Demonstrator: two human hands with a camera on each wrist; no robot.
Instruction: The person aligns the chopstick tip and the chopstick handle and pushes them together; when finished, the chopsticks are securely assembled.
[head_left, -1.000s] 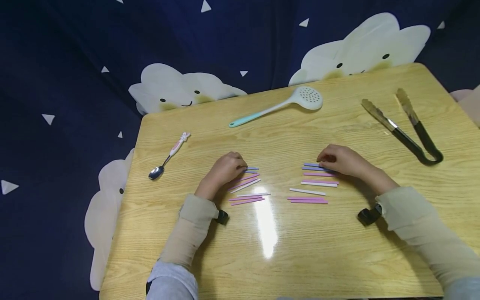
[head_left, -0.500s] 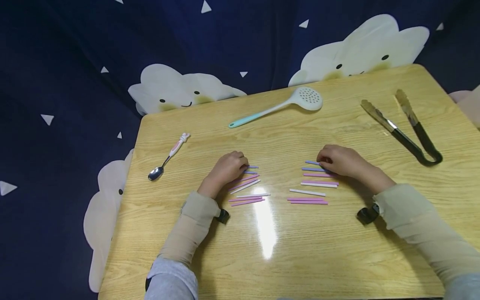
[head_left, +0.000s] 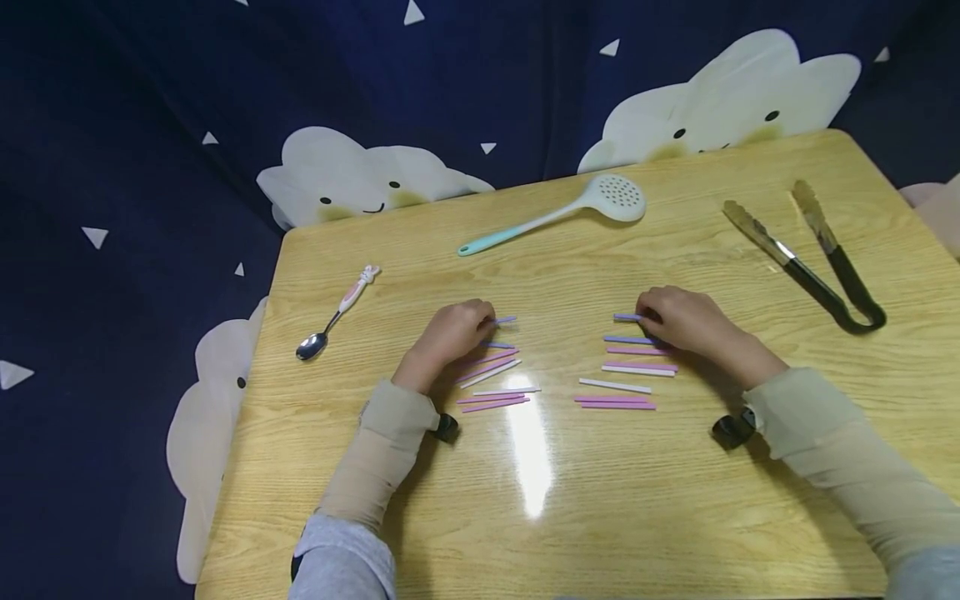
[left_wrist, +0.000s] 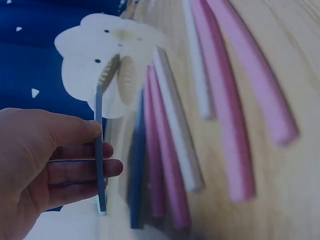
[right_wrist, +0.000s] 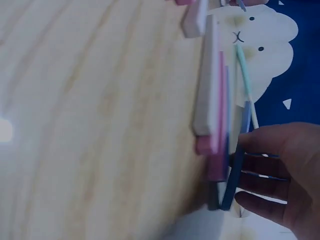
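My left hand (head_left: 456, 332) pinches a blue stick (left_wrist: 99, 150) between thumb and fingers, apart from the row beside it. That row holds another blue stick (left_wrist: 137, 165), pink sticks (left_wrist: 227, 135) and white sticks (left_wrist: 175, 117) lying on the table. To the right, my right hand (head_left: 688, 320) pinches a second blue stick (head_left: 624, 317) by its thumb and fingertips. Nearer than it lies a similar row, with a blue stick (head_left: 628, 339), pink sticks (head_left: 615, 405) and white sticks (head_left: 615, 385). Fingers cover part of each held stick in the head view.
A slotted turner (head_left: 617, 197) with a mint handle lies at the table's (head_left: 600, 517) far side. Black-handled tongs (head_left: 828, 292) are spread at the right. A small spoon (head_left: 312, 345) rests on the left. A navy curtain (head_left: 525, 67) hangs behind the table.
Both held blue sticks have moved away from their rows, toward the far side of the table. The hands shifted slightly the same way. The other sticks stayed put.
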